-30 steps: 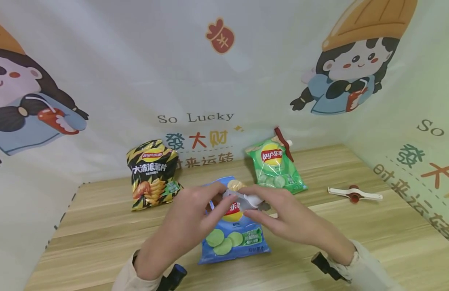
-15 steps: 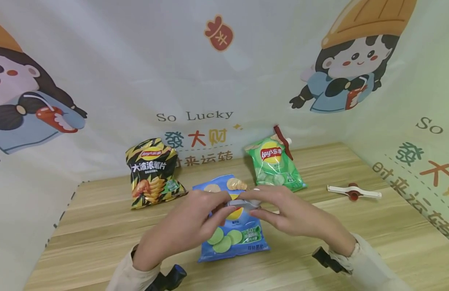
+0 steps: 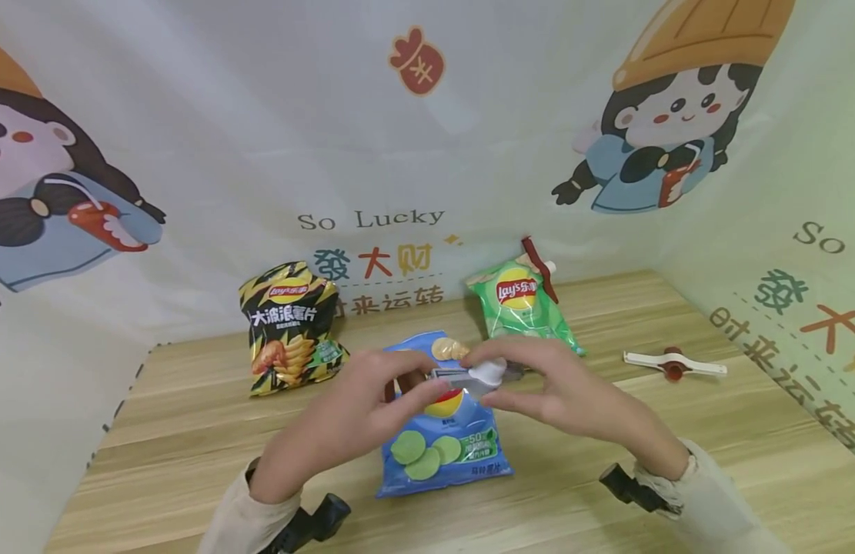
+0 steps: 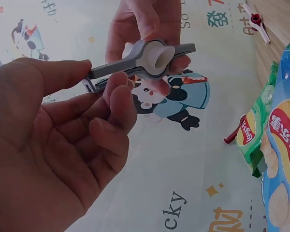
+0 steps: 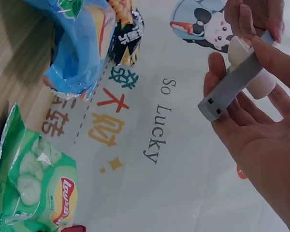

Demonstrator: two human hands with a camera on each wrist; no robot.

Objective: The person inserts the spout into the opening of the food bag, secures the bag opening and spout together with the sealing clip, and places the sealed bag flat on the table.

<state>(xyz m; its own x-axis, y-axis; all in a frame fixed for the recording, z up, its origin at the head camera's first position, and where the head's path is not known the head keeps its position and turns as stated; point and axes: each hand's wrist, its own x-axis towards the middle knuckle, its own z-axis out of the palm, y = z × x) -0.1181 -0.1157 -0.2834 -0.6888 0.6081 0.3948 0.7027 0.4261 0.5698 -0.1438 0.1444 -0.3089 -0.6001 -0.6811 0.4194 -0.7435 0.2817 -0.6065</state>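
Note:
A grey bag clip with a white round spout (image 3: 488, 372) hangs in the air in front of the blue chip bag (image 3: 444, 454). My left hand (image 3: 361, 408) pinches one end between thumb and fingers. At the other end, my right hand (image 3: 562, 385) holds the clip beside the spout. In the left wrist view, the grey clip (image 4: 121, 65) shows two long bars lying close together near the left fingertips. The right wrist view shows the flat grey back of the clip (image 5: 234, 79) across the right fingers. Behind the hands, the blue bag's upper part is partly covered.
At the back left stands a black and yellow chip bag (image 3: 288, 327). A green chip bag (image 3: 520, 304) leans at the back right, with a red clip (image 3: 540, 269) across its top corner. Further right lies a white and red clip (image 3: 674, 365) on the wooden table (image 3: 572, 492).
Both hands dipped slightly, then rose again with the grey clip. The clip has turned between the fingers, and its white spout shows more clearly than half a second ago. The bags stayed in place.

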